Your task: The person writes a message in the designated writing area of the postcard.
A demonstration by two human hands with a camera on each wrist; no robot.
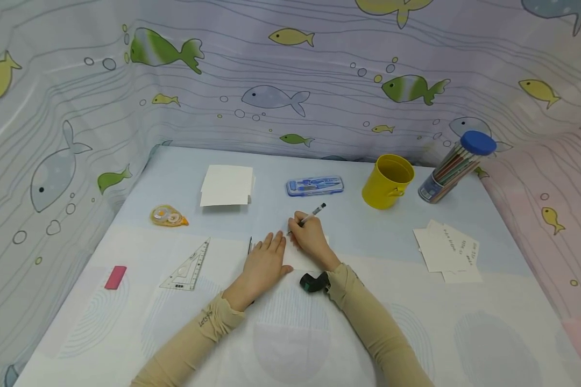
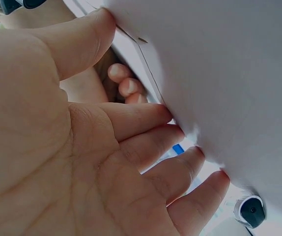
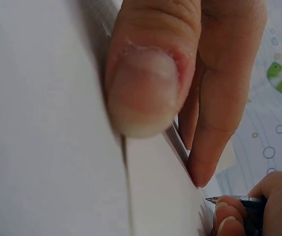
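My right hand [image 1: 311,242] pinches a pen [image 1: 316,210] with a dark upper end, slanting up to the right. In the right wrist view the tip of the pen [image 3: 246,200] points at the paper's far edge. White paper [image 1: 300,259] lies under both hands, mostly hidden by them. My left hand [image 1: 266,262] rests on it with fairly straight fingers and the thumb out to the right. Its thumb [image 3: 146,93] looms close in the right wrist view, pressing near a paper edge. A thin dark stick-like thing [image 1: 249,245] shows beside the left fingers.
Left: white cards [image 1: 227,185], correction tape [image 1: 168,216], a clear set square [image 1: 189,269], a pink eraser [image 1: 115,277]. Behind: a blue geometry case [image 1: 314,186], a yellow mug [image 1: 382,188], a blue-lidded pencil tube [image 1: 455,169]. Right: written cards [image 1: 445,250]. A fish-print curtain [image 1: 339,64] surrounds the table.
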